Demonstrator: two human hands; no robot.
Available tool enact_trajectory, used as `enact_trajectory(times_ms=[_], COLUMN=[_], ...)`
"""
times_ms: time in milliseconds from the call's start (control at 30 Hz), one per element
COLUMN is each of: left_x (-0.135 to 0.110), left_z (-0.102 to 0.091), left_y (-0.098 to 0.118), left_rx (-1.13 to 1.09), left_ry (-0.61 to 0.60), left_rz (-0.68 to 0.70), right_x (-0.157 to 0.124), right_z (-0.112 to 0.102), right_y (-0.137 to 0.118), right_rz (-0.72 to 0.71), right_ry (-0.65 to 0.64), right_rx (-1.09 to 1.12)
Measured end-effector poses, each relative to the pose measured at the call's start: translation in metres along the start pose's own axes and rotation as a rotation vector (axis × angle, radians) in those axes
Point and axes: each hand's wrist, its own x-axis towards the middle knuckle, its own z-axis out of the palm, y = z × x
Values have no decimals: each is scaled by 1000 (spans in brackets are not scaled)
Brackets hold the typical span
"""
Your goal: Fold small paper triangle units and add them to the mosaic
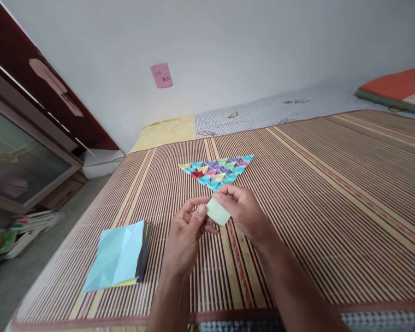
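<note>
Pale green paper [218, 213] sits in the air just above the striped mat [332, 193], pinched between 2 hands near the middle of the view. The left hand [188, 230] closes its grip on the paper's left edge with thumb and forefinger. The right hand [244, 210] closes its grip on the upper right edge, its fingers curled over the top. Holding it from 2 opposite sides seems to keep the small piece flat and steady, with its face turned up toward the eyes. Just beyond the hands a triangle of folded pieces [217, 171] lies on the mat in many colours, its point aimed back at the person. The pieces are packed edge to edge in rows, probably so that each 1 holds its neighbour in place. A stack of paper sheets [119, 256], a creased light blue sheet on top, rests on the mat to the left, apart from the triangle and near the left arm, likely for easy reach. Farther off are a checked bed sheet [263, 113], an orange pillow [397, 87] at the far right and a pink note [161, 75] stuck on the wall.
</note>
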Motion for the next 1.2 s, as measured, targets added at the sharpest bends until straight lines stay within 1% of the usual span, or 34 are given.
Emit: enact_trajectory(times_ms=[100, 233, 367, 433, 500, 633, 767, 867, 933, 1033, 1133, 1200], left_x=[-2, -4, -3, -1, 0, 2, 4, 4, 2, 1, 0, 1], left_z=[1, 4, 1, -3, -7, -11, -13, -16, -19, -25, -27, -27], left_y=[2, 3, 2, 1, 0, -1, 2, 4, 4, 4, 4, 5], left_rx=[26, 94, 107, 115, 117, 99, 130, 174, 202, 221, 214, 207], left_ry=[-5, -11, -83, -97, -57, 73, 156, 171, 149, 75, 5, -17], left_rz=[4, 42, 65, 64, 66, 96, 136, 158, 186, 219, 204, 195], right_x=[0, -1, -1, -1, -1, -1, -2, -3, -3, -3, -2, -2], right_z=[3, 8, 10, 10, 9, 1, -11, -13, -12, -10, -10, -10], right_y=[2, 1, 1, 1, 0, -4, -5, -3, -1, 1, 0, 0], right_rz=[40, 10, 34, 35, 16, -41, -51, -42, -39, -42, -52, -69], right_ry=[-1, 43, 32, 27, 23, -2, -140, -224, -225, -189, -162, -148], right_rx=[49, 30, 48, 53, 48, 38, 6, 8, 24, 52, 71, 69])
